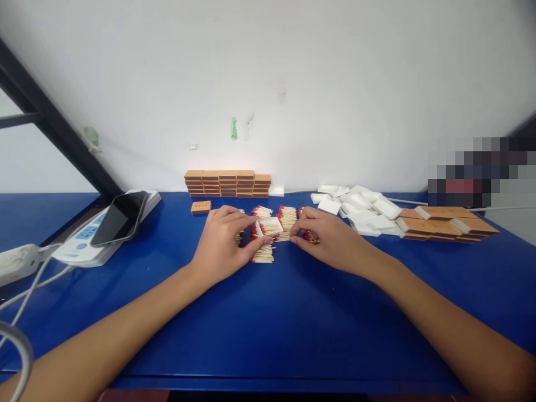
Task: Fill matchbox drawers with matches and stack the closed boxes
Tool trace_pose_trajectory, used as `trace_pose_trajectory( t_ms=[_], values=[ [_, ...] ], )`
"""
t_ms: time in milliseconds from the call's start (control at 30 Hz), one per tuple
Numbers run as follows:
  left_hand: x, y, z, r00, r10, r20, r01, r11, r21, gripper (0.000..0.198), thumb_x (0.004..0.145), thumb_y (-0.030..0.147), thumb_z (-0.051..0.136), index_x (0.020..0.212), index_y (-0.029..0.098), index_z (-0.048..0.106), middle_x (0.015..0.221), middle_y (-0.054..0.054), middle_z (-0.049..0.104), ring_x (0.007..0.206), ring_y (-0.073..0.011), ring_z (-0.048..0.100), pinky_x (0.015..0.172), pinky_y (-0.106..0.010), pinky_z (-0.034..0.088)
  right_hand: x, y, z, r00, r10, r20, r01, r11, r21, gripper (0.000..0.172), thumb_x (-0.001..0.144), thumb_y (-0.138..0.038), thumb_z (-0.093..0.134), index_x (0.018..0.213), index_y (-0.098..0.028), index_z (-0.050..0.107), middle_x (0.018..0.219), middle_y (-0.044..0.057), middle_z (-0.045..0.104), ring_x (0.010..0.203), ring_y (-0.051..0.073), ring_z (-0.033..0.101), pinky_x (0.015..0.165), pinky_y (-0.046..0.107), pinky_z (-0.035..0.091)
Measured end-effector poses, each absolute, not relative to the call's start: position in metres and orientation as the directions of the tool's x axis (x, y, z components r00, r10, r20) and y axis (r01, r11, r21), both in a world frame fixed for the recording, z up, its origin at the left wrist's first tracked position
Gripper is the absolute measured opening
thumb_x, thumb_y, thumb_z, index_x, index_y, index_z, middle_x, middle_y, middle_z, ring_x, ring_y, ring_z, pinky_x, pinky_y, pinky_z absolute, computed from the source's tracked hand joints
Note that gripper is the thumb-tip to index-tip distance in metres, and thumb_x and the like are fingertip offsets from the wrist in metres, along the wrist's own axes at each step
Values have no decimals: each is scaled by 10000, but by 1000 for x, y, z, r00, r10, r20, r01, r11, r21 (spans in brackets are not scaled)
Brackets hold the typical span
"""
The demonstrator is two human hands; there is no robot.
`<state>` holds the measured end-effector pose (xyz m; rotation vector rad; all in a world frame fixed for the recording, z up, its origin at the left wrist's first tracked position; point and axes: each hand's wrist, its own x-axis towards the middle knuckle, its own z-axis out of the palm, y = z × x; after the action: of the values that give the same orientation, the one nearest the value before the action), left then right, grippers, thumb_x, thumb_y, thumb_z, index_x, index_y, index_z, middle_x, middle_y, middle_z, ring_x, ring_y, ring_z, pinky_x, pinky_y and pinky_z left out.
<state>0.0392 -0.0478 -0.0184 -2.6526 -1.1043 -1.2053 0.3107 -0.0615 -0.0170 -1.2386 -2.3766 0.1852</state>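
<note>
Red-tipped matches point(286, 218) lie in small heaps on the blue table point(268, 324) near the wall. A small white matchbox tray point(271, 226) with a few matches in it sits among them. My left hand point(224, 240) curls around the tray's left end, thumb and fingers pinching it. My right hand point(324, 237) rests just right of the tray, its fingers closed on a bundle of matches point(312, 238) at the heap's edge.
A stack of orange matchboxes point(228, 183) stands against the wall, with one loose box point(201, 207) in front. Empty white trays point(360, 205) and orange sleeves point(444, 223) lie at the right. At the left a phone point(119, 218) rests on a power strip point(79, 243) with cables.
</note>
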Motion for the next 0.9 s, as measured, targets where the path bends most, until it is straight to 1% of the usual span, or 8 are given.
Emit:
trace_pose_trajectory(
  t_ms=[133,333,600,900],
  values=[
    [39,-48,-19,455,601,657,613,-747,258,337,903,450,806,1124,196,787,988,-75,793,994,-278,655,897,-456,520,308,-61,-24,-505,808,304,729,588,-351,93,976,-223,633,937,-204,715,933,38,577,757,158,572,725,321,467],
    [39,-48,-20,451,602,659,606,-749,269,341,906,463,799,1129,206,788,1001,-84,792,993,-285,652,890,-467,521,307,-60,-27,-516,798,311,724,601,-340,112,998,-233,598,963,-205,700,946,46,588,772,165,572,706,320,461],
    [39,-47,-19,463,606,647,608,-748,266,342,911,483,792,1125,216,790,1013,-76,797,1021,-285,660,916,-466,514,306,-61,-26,-518,803,296,720,596,-357,93,993,-209,595,942,-206,672,966,48,598,779,166,577,703,314,461],
    [39,-47,-20,470,590,657,607,-756,245,350,908,468,801,1121,190,784,1006,-72,797,1011,-280,657,908,-467,517,311,-57,-30,-557,784,275,723,621,-303,104,1004,-172,555,923,-190,618,967,47,585,772,157,559,710,307,454]
  ],
)
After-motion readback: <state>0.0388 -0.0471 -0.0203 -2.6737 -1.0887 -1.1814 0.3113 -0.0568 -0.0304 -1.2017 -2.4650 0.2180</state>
